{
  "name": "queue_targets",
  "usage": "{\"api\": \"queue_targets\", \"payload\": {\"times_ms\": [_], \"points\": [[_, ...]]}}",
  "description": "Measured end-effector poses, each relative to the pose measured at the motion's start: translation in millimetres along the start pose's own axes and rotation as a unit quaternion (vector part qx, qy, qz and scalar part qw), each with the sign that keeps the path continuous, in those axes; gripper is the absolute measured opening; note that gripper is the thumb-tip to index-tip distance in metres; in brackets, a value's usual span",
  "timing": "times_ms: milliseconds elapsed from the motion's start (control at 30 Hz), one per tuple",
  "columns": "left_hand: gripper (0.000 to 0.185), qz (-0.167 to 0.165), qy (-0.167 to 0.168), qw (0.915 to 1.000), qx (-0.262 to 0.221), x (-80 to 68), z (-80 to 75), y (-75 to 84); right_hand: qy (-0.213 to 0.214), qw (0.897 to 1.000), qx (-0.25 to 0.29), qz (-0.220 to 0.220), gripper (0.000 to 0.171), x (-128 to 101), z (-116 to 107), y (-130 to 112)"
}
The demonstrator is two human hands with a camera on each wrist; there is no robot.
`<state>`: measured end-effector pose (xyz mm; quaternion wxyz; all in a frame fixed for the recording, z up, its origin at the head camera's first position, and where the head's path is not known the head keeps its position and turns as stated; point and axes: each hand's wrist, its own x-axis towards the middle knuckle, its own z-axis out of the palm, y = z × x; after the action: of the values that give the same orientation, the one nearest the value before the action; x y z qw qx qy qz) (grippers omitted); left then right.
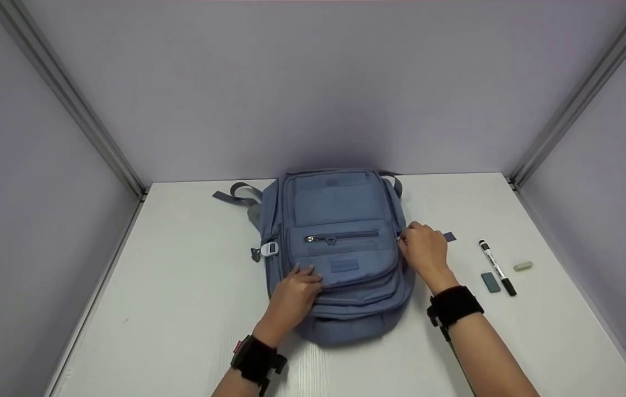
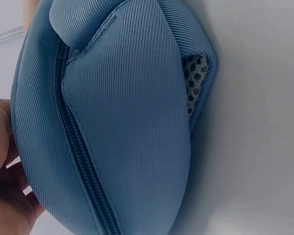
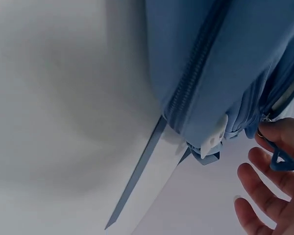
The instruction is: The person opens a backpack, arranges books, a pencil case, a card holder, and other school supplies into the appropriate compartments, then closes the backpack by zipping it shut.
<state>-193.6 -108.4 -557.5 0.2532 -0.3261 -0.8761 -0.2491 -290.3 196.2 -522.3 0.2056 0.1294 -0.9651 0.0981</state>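
Observation:
A blue backpack (image 1: 335, 201) lies front side up on the white table. My left hand (image 1: 295, 295) rests on its lower left front, fingers spread over the fabric; in the left wrist view that hand (image 2: 5, 171) is partly cut off at the edge. At the bag's right side, my right hand (image 1: 424, 248) pinches a zipper pull. The right wrist view shows this zipper pull (image 3: 282, 160), with a blue triangular loop, between thumb and finger, the other fingers loosely bent. Nearby, the zipper track (image 3: 284, 100) appears partly parted.
Right of the backpack lie a marker (image 1: 496, 267), a teal block (image 1: 490, 282) and a small pale green piece (image 1: 523, 266). A strap (image 1: 236, 197) sticks out at the bag's upper left. A white tag (image 1: 269, 249) hangs on its left side. Grey panels (image 1: 313, 82) enclose the table.

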Motion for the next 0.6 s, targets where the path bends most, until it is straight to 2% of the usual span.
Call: {"api": "queue_targets", "payload": {"times_ms": [267,600], "points": [[0.008,0.001,-0.010,0.9999,-0.002,-1.3,1.6,-0.6,0.000,1.000,0.010,0.027,0.016,18,9,4],[0.010,-0.004,-0.019,0.9998,0.010,-3.6,1.3,-0.5,0.016,0.998,0.017,0.050,0.022,28,16,0]]}}
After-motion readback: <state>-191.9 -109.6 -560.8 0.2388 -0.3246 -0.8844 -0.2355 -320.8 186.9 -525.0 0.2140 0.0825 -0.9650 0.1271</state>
